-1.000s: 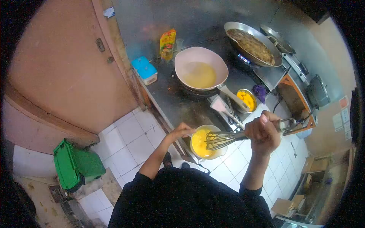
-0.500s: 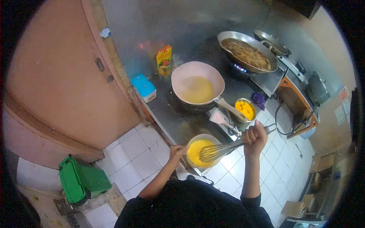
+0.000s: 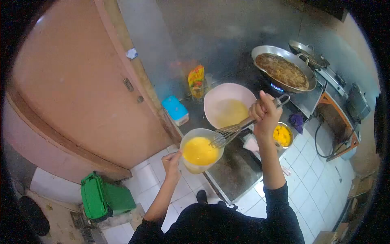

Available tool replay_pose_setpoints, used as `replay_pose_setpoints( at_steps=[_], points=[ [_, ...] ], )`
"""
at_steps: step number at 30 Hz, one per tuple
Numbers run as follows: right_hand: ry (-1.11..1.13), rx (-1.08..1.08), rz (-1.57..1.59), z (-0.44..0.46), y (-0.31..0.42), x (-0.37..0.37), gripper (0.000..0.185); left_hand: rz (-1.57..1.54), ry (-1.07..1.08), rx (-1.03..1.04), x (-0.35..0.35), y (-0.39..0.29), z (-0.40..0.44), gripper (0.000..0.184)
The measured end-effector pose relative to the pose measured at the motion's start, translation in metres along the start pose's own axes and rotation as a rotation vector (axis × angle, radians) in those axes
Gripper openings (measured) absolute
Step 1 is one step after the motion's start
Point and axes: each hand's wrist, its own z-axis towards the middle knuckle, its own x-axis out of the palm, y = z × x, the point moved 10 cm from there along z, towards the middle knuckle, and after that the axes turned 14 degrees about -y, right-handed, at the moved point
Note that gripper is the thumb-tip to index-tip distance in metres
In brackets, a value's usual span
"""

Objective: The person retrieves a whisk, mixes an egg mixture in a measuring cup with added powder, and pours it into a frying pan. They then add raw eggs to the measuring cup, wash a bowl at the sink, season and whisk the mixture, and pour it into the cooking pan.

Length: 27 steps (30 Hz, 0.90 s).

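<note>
One whisk (image 3: pixel 248 122), one bowl (image 3: pixel 197 133), both in hand

Head view, as I receive it at my end:
- Left hand (image 3: pixel 172 162): clamped on the bowl's side, fingers and thumb at the rim.
- Bowl: pale, holding yellow liquid (image 3: pixel 200 151); at the left edge of the counter (image 3: pixel 237 173). I cannot tell whether it rests there.
- Right hand (image 3: pixel 265 116): clamped round the whisk's handle. Wires slant down to the bowl's right rim; contact I cannot tell.
- Pan (image 3: pixel 213 107): pink, liquid inside, just beyond the whisk.
- Wok (image 3: pixel 260 53): brown contents, above a blue flame (image 3: pixel 277 88).
- Tin (image 3: pixel 291 136): yellow pieces, right of the right hand.
- Box (image 3: pixel 174 108): blue lid, near the pan.
</note>
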Motion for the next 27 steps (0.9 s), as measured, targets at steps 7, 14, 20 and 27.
replay_pose_setpoints(
  at_steps=[7, 14, 20, 27],
  points=[
    [-0.059, 0.084, 0.147, 0.042, -0.023, 0.031, 0.038, -0.026, 0.037, 0.061, 0.04, -0.056, 0.05, 0.021],
    [-0.216, -0.154, 0.191, 0.065, 0.012, 0.012, 0.039, 0.022, 0.244, 0.131, 0.121, -0.103, 0.059, 0.017],
    [-0.362, -0.277, 0.186, 0.082, 0.023, -0.021, 0.034, 0.182, 0.357, 0.248, 0.165, -0.097, 0.082, 0.022],
    [-0.561, -0.314, 0.095, 0.092, 0.026, -0.057, 0.036, 0.621, 0.259, 0.487, 0.18, -0.107, 0.097, 0.034]
  ],
)
